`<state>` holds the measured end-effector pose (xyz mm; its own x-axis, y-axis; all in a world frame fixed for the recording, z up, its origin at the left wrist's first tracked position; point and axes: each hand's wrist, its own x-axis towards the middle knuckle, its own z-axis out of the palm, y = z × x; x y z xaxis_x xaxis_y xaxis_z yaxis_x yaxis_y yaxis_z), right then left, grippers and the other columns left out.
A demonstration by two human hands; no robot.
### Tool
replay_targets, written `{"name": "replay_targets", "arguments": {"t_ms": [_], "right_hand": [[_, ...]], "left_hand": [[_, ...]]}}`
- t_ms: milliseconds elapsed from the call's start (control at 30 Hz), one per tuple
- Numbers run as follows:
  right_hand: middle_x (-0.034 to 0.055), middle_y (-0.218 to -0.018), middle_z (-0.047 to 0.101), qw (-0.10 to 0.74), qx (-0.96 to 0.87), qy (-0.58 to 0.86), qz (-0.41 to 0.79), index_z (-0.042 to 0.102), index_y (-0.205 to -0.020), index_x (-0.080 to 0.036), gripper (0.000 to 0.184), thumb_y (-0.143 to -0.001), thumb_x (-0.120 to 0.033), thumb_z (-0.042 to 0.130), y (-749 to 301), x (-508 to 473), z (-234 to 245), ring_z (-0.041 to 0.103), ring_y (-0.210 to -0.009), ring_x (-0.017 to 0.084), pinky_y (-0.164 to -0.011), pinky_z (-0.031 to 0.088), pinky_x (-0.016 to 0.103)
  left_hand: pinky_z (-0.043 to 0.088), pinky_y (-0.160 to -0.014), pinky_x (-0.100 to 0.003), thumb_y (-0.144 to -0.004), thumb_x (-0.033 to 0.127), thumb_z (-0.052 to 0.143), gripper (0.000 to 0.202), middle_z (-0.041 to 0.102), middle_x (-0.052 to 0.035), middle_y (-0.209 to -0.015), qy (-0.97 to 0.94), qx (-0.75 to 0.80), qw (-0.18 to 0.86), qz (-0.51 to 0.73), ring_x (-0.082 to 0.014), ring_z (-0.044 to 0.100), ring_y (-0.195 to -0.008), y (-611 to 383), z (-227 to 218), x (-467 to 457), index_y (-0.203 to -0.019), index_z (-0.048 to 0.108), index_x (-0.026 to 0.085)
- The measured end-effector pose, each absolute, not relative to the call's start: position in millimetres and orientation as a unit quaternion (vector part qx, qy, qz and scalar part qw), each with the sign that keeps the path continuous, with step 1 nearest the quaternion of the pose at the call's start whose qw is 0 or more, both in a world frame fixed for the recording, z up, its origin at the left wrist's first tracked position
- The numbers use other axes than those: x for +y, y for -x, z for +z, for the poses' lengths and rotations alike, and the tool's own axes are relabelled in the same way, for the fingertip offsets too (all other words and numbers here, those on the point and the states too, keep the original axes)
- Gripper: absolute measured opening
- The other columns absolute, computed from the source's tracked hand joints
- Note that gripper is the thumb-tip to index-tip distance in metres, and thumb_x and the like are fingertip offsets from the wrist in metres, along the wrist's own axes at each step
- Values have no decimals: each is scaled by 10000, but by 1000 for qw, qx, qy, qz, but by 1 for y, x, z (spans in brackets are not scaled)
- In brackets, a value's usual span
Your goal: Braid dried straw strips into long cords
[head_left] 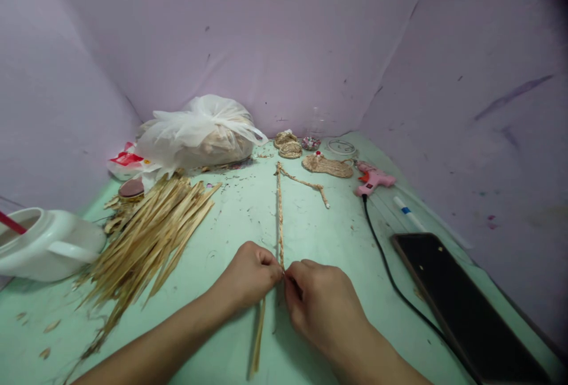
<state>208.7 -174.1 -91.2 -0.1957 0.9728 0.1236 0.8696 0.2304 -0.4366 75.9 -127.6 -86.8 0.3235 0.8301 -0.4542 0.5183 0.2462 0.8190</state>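
A thin braid [280, 219] of dried plant fibre runs straight up the middle of the table, and at its far end it bends back down to the right. My left hand [252, 269] pinches the near end of this braid. Close against it, my right hand [326, 293] is also closed on the braid's near end, thumb and finger together. One loose flat strand [258, 337] hangs toward me from under my left hand. The exact grip between the fingertips is partly hidden. To the left lies a spread bundle of dried fibre strips [146, 237].
A white watering can [53, 249] stands at left, behind it a white plastic bag [199, 136]. Farther back lie a woven sole [327, 165] and small woven pieces [289, 147]. At right are a pink glue gun [375, 178] with black cord, a marker [408, 213] and a phone [461, 302].
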Motion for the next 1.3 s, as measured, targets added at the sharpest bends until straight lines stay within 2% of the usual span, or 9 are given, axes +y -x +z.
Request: {"name": "replay_targets", "arguments": {"t_ms": [267, 433, 533, 667, 800, 900, 1033, 1167, 1300], "right_hand": [[9, -440, 505, 278, -792, 538, -71, 521, -539, -157, 166, -651, -65, 439, -199, -185, -102, 390, -342, 97, -422, 139, 266], [15, -441, 494, 282, -796, 530, -83, 529, -580, -155, 209, -630, -20, 378, -195, -190, -106, 414, -334, 118, -403, 163, 265], [42, -524, 560, 243, -805, 539, 39, 588, -740, -125, 225, -654, -61, 391, -195, -193, -99, 476, -389, 140, -408, 231, 256], [71, -716, 626, 198, -753, 539, 322, 558, -1001, -114, 303, -744, -176, 410, -200, -193, -79, 541, -542, 142, -482, 344, 231], [16, -598, 584, 192, -653, 520, 516, 598, -832, -162, 264, -823, -265, 356, -213, -185, -70, 491, -496, 102, -466, 335, 199], [-6, -517, 527, 178, -628, 507, 564, 591, -667, -155, 288, -812, -297, 388, -226, -175, -73, 450, -464, 90, -446, 309, 194], [-1, -529, 522, 213, -610, 566, 513, 581, -601, -149, 256, -766, -297, 452, -235, -159, -79, 444, -494, 95, -486, 320, 210], [5, -629, 531, 319, -490, 549, 597, 544, -710, -140, 135, -696, -274, 533, -226, -151, -83, 462, -547, 89, -547, 361, 220], [-17, -582, 491, 301, -405, 475, 721, 526, -770, -133, 196, -648, -279, 574, -212, -152, -87, 449, -471, 77, -490, 371, 222]], "left_hand": [[146, -346, -208, -570, 164, 423, 186, 295, 54, -277, -511, 563, 628, 167, -50, 233, -306, -79, -82, -134, -386, 445, 150], [169, -348, -193, -579, 176, 489, 133, 337, 63, -298, -517, 557, 630, 161, -36, 246, -304, -77, -80, -133, -465, 539, 127], [187, -361, -190, -554, 160, 525, 80, 390, 56, -344, -482, 564, 647, 174, -30, 263, -328, -76, -82, -131, -495, 557, 117], [182, -364, -192, -554, 147, 525, 69, 391, 53, -343, -462, 574, 655, 166, -31, 258, -328, -76, -80, -130, -501, 556, 115], [181, -370, -192, -564, 154, 525, 79, 359, 61, -321, -462, 583, 650, 155, -35, 251, -323, -76, -77, -130, -491, 531, 125], [187, -383, -192, -559, 163, 525, 97, 362, 62, -333, -465, 570, 659, 156, -35, 255, -336, -76, -77, -130, -472, 492, 135], [183, -401, -196, -564, 202, 529, 132, 342, 68, -351, -485, 550, 661, 158, -35, 245, -356, -75, -77, -130, -466, 464, 141], [164, -416, -199, -567, 231, 532, 159, 313, 75, -366, -512, 537, 652, 158, -36, 224, -375, -74, -78, -129, -466, 445, 145], [202, -446, -203, -579, 228, 509, 138, 344, 60, -402, -542, 527, 636, 159, -55, 273, -416, -74, -81, -129, -489, 440, 149]]}}
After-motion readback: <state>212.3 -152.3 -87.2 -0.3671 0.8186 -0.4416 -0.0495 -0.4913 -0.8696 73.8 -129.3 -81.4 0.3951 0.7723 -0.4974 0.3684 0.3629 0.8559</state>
